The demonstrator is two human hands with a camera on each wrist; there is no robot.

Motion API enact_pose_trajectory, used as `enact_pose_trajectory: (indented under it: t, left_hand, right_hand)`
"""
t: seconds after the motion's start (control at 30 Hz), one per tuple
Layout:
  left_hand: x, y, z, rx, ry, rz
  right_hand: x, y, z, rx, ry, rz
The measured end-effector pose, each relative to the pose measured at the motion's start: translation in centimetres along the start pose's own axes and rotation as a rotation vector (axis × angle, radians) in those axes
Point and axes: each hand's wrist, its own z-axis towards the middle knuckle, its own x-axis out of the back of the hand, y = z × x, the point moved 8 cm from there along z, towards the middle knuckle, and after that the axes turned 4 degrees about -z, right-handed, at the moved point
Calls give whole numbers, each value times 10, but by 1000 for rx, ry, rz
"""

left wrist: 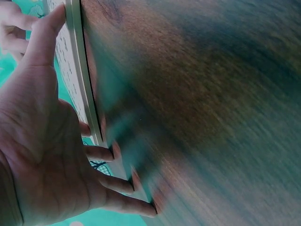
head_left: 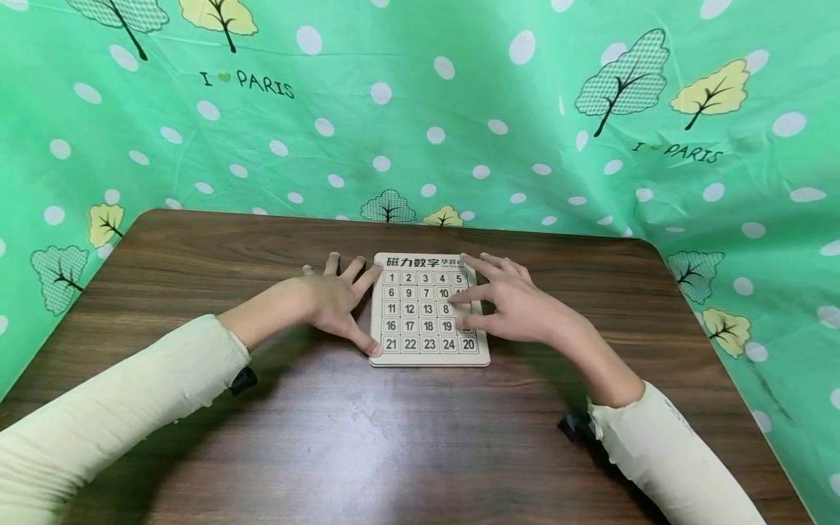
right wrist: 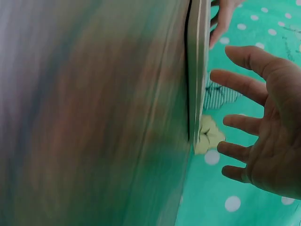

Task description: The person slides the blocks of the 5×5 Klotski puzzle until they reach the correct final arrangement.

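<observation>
A pale sliding number puzzle (head_left: 429,359) with a frame of printed number tiles and dark Chinese lettering along its top lies flat on the table. My left hand (head_left: 328,297) is spread at its left side, thumb on the lower left corner and index finger by the upper left edge. In the left wrist view, the other fingertips (left wrist: 153,211) of that hand reach down to the tabletop. Over the puzzle's right columns, my right hand (head_left: 515,299) hovers with fingers extended and parted, hiding some right-hand tiles. The right wrist view shows its fingers (right wrist: 240,123) gripping nothing.
The dark wood-grain table (head_left: 315,452) carries the puzzle near its middle. Behind and beside it hangs a green curtain (head_left: 407,73) with white dots and printed trees. Light sleeves (head_left: 131,386) cover both forearms, with a dark strap piece (head_left: 244,380) beneath the left one.
</observation>
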Motion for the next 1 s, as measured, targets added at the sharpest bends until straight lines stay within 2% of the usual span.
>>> enact_pose_trajectory:
  t: [0.13,0.3,0.7,0.83,0.9,1.0]
  left_hand:
    - [1,0,0,-3,8,-18]
    - [0,-1,-1,1,10,-19]
    - [0,-1,-2,-4,12,-24]
    - [-2,-3,3,-7,19,-17]
    - [-4,-5,6,-2,23,-9]
    - [-3,-5,6,0,19,-15]
  right_hand:
    - [-4,-8,0,24,-24,28]
    - [-7,-7,1,-3,-61,7]
    - [-2,12,-8,-92,-88,20]
    - [0,18,-10,-114,-85,18]
    - [1,18,-10,-99,-71,15]
    - [2,11,-5,-35,-27,26]
